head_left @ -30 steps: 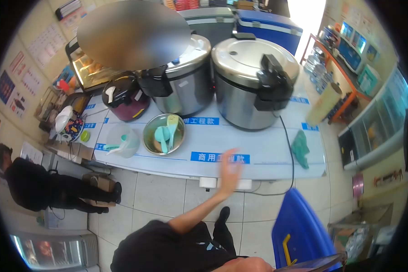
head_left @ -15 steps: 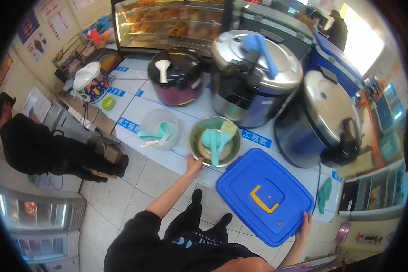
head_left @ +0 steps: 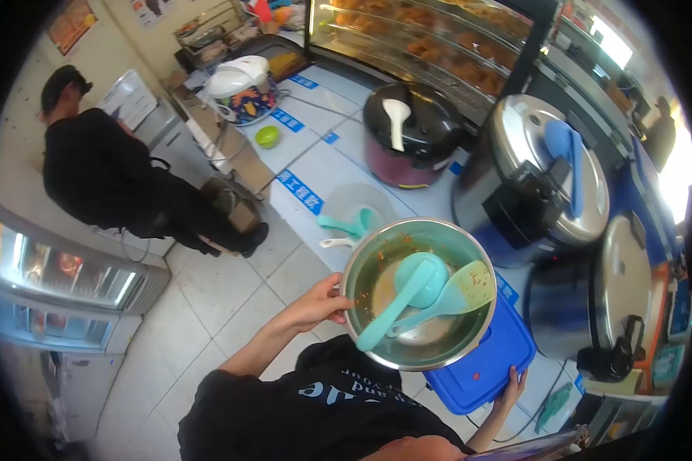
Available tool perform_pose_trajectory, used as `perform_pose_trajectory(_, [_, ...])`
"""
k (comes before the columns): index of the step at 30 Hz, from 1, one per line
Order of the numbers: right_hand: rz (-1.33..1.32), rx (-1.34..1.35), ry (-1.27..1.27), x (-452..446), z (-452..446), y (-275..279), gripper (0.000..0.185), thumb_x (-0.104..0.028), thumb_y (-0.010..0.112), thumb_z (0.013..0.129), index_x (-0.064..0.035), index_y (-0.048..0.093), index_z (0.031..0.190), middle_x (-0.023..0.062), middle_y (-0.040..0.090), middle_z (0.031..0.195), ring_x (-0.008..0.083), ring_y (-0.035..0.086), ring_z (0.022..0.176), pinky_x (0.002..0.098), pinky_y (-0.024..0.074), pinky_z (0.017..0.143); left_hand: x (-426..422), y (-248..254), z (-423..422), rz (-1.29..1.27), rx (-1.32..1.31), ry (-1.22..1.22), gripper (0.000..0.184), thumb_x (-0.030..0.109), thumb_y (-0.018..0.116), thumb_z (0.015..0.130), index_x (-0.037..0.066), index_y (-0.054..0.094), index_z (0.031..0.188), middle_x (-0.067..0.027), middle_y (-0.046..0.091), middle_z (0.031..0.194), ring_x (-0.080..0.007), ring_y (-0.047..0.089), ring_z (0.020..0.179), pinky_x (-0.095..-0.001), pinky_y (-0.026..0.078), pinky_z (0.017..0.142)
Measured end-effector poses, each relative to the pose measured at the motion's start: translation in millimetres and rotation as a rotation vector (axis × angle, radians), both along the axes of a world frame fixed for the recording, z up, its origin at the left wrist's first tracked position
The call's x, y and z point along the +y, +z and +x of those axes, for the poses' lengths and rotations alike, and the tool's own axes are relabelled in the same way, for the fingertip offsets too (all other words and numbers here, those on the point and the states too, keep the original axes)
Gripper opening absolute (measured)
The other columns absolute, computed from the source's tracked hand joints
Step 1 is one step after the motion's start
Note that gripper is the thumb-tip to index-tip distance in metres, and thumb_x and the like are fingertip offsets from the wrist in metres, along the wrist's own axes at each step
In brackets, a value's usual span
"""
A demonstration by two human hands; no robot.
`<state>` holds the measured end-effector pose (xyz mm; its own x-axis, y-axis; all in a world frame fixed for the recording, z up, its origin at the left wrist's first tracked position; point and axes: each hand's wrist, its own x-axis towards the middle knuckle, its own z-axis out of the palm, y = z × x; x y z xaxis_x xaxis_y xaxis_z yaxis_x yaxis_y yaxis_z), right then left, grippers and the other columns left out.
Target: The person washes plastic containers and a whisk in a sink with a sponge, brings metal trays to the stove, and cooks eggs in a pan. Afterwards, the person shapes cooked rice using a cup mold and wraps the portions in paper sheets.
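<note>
My left hand (head_left: 319,302) grips the rim of a steel mixing bowl (head_left: 370,265), raised close in front of me. Inside the bowl lie a turquoise ladle (head_left: 419,280) and a pale green spatula (head_left: 469,290), with reddish food bits stuck to the wall. Partly hidden under the bowl is a blue plastic box lid (head_left: 473,378); its yellow handle is covered. My right hand (head_left: 510,389) holds the lid by its right edge. Just behind the bowl stands a translucent tub (head_left: 337,203) with a turquoise utensil and a white handle in it.
On the counter are a purple rice cooker (head_left: 407,157), two large steel cookers (head_left: 507,146) (head_left: 627,261), a patterned pot (head_left: 242,100) and a green cup (head_left: 267,137). A glass food warmer (head_left: 430,46) stands behind. A person in black (head_left: 108,161) is at the left.
My left hand has lifted the bowl with its utensils off the counter, towards me and over the lid. The right hand still holds the lid. The camera view has turned.
</note>
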<state>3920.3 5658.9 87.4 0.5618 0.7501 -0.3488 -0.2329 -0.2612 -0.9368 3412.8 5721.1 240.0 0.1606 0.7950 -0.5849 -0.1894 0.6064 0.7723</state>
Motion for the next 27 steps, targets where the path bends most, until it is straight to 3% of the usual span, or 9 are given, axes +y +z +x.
perform_pose_trajectory(2, [0.054,0.000,0.066,37,-29,-21,0.058,-0.013,0.063,0.080,-0.0011,0.039,0.131,0.0164,0.052,0.115,0.0241,0.053,0.100,0.0351,0.0443,0.084,-13,14,-26,0.005,0.019,0.057,0.049,0.009,0.058,0.080,0.004,0.038,0.124,-0.0085,0.058,0.091,-0.0099,0.058,0.070,-0.0184,0.049,0.056])
perform_pose_trajectory(5, [-0.172,-0.315,0.107,73,-69,-43,0.053,-0.015,0.062,0.081,-0.0002,0.042,0.128,0.0153,0.056,0.106,0.0224,0.054,0.092,0.0325,0.0448,0.076,-33,19,-59,0.058,0.090,0.256,0.047,0.007,0.056,0.081,0.003,0.038,0.124,-0.0086,0.058,0.088,-0.0089,0.057,0.067,-0.0172,0.048,0.054])
perform_pose_trajectory(7, [-0.144,-1.676,-0.091,87,-109,-31,0.049,-0.018,0.062,0.082,-0.0003,0.046,0.124,0.0155,0.057,0.101,0.0203,0.056,0.081,0.0301,0.0443,0.067,-48,8,-88,0.092,0.121,0.357,0.045,0.006,0.055,0.080,0.003,0.039,0.123,-0.0082,0.058,0.087,-0.0086,0.057,0.065,-0.0167,0.048,0.053])
perform_pose_trajectory(8, [0.254,-1.551,0.030,104,-124,-41,0.047,-0.019,0.062,0.081,-0.0014,0.048,0.122,0.0166,0.056,0.106,0.0206,0.057,0.076,0.0320,0.0449,0.066,-49,1,-101,0.108,0.153,0.452,0.044,0.005,0.054,0.080,0.003,0.040,0.121,-0.0078,0.058,0.086,-0.0082,0.057,0.064,-0.0161,0.048,0.051])
perform_pose_trajectory(10, [0.200,-0.661,0.530,132,-227,7,0.045,-0.019,0.061,0.082,-0.0001,0.048,0.121,0.0149,0.057,0.105,0.0185,0.059,0.074,0.0314,0.0482,0.061,-45,-3,-126,0.116,0.208,0.532,0.041,0.004,0.054,0.080,0.003,0.041,0.119,-0.0074,0.058,0.084,-0.0080,0.057,0.063,-0.0158,0.048,0.051])
perform_pose_trajectory(12, [-0.061,-0.232,0.797,158,-328,42,0.045,-0.020,0.060,0.083,0.0005,0.046,0.121,0.0147,0.059,0.097,0.0163,0.059,0.070,0.0276,0.0496,0.052,-40,-16,-161,0.140,0.287,0.621,0.035,0.003,0.053,0.080,0.003,0.042,0.112,-0.0071,0.058,0.084,-0.0078,0.055,0.062,-0.0168,0.048,0.051])
perform_pose_trajectory(20, [-0.011,0.007,0.664,250,-451,-38,0.050,-0.011,0.055,0.082,-0.0078,0.026,0.123,0.0138,0.055,0.087,0.0166,0.057,0.058,0.0279,0.0496,0.045,21,-83,-318,0.135,0.363,0.660,0.032,0.002,0.053,0.079,0.003,0.042,0.109,-0.0098,0.058,0.090,-0.0101,0.057,0.064,-0.0208,0.050,0.050])
perform_pose_trajectory(24, [-0.020,0.195,0.467,308,-547,-21,0.054,-0.010,0.054,0.081,-0.0106,0.020,0.123,0.0127,0.051,0.094,0.0178,0.056,0.074,0.0302,0.0503,0.051,47,-60,-377,0.041,0.324,0.686,0.029,0.003,0.054,0.080,0.004,0.043,0.106,-0.0091,0.059,0.088,-0.0104,0.058,0.060,-0.0187,0.049,0.047])
perform_pose_trajectory(27, [0.069,0.271,0.436,392,-625,-37,0.058,-0.008,0.052,0.082,-0.0104,0.012,0.125,0.0171,0.051,0.098,0.0203,0.058,0.069,0.0335,0.0523,0.053,79,-51,-417,-0.012,0.446,0.596,0.027,0.004,0.055,0.079,0.004,0.044,0.104,-0.0073,0.059,0.087,-0.0104,0.059,0.061,-0.0182,0.050,0.048])
